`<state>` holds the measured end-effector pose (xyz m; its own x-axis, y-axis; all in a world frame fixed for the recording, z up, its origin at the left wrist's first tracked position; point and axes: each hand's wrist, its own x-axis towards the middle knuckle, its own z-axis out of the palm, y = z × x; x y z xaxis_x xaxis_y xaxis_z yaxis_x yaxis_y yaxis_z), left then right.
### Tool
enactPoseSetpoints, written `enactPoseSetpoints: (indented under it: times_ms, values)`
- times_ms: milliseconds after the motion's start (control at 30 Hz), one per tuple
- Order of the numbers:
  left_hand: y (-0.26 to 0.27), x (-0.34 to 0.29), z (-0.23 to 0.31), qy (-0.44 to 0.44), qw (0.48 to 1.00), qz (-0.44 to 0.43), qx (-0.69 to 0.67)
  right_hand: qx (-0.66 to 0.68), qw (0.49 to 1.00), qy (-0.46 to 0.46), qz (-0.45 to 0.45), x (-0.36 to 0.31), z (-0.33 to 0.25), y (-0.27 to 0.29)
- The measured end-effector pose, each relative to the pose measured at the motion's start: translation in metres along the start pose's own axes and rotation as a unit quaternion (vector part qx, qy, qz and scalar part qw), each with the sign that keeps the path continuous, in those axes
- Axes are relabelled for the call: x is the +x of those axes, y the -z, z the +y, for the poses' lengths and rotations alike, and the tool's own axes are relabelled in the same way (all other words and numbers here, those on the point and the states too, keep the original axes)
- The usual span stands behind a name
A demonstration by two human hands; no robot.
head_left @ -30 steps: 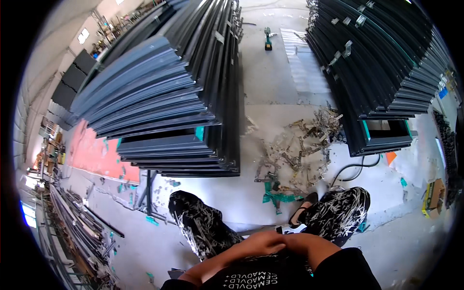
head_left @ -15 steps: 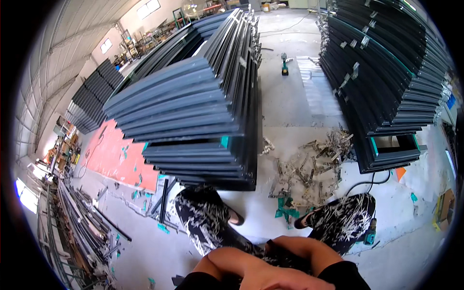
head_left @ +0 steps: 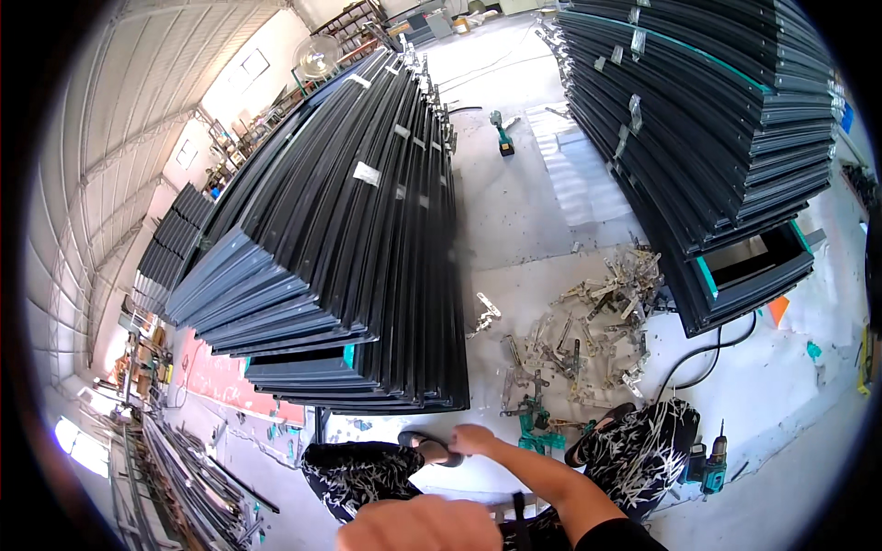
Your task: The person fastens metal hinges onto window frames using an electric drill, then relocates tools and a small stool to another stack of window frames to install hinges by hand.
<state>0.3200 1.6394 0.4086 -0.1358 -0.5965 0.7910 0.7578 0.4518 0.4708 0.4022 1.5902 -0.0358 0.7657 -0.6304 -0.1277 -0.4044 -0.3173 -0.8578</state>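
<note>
My right hand (head_left: 469,440) reaches forward over my left foot, its bare forearm coming in from the lower right. Its fingers look curled together, and anything in them is too small to make out. Close to the lower edge, my left hand (head_left: 418,525) shows as a curled fist, knuckles up; what is inside it, if anything, is hidden. Just ahead of the right hand stands a tall stack of dark metal frames (head_left: 367,239). Right of it, a heap of metal hinge-like fittings (head_left: 588,321) lies on the floor, with green plastic scraps (head_left: 540,432) at its near edge.
A second stack of dark frames (head_left: 698,138) rises at the right. A cordless drill (head_left: 713,464) stands beside my right leg; another cordless tool (head_left: 502,134) lies between the stacks. A black cable (head_left: 726,354) curves along the floor. Long metal profiles (head_left: 197,477) lie at the left.
My arms, close together at my lap before, have parted: the right hand has stretched forward and the left shows as a fist. The view has shifted, bringing the left stack's side into sight.
</note>
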Motion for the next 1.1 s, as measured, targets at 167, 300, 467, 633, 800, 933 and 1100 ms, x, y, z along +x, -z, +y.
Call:
enactPoseSetpoints:
  times_ms: [167,300,467,633,800,933,1100]
  values:
    - [-0.035,0.007,-0.021,0.021,0.997,0.053,0.055,0.02,0.987,-0.148,0.062,0.004,0.041,0.022]
    - [-0.006,-0.006,-0.041,0.006,0.997,-0.082,-0.002,0.002,0.974,-0.21,0.084,-0.024,0.073,0.023]
    - [-0.038,-0.007,-0.039,-0.052,0.999,0.005,0.0,-0.036,0.961,-0.272,0.04,-0.05,0.087,0.026]
    - [-0.013,-0.013,-0.02,0.014,0.996,-0.06,-0.068,-0.061,0.954,-0.291,0.023,-0.075,0.103,0.026]
    - [0.028,-0.039,0.012,0.135,0.978,-0.137,0.076,-0.093,0.955,-0.278,0.053,-0.096,0.129,0.021]
    - [0.065,-0.065,0.04,0.288,0.896,-0.028,0.337,-0.081,0.944,-0.293,0.127,-0.086,0.148,-0.002]
    - [0.152,-0.098,0.037,0.449,0.704,0.119,0.537,0.052,0.909,-0.413,-0.035,-0.095,0.195,0.017]
